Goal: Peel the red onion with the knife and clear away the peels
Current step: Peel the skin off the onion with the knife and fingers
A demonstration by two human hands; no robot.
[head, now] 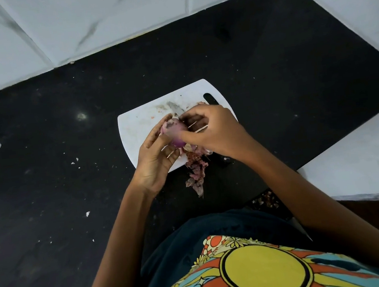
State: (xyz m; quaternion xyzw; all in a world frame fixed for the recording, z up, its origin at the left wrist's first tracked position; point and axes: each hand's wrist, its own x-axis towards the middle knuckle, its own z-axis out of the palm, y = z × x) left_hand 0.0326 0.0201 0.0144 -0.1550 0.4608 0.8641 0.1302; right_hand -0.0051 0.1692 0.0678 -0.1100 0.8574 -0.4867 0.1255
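My left hand [154,155] cupped the red onion [174,130] from below, just above the white cutting board [134,126] on the dark worktop [41,136]. My right hand [215,131] gripped the knife [176,108], thumb pressed on the onion, blade poking out beyond my fingers. Peels [195,168] lay heaped under and nearer me than my hands. I judged I was mid-peel; next, lifting off the remaining skin, then gathering the scraps.
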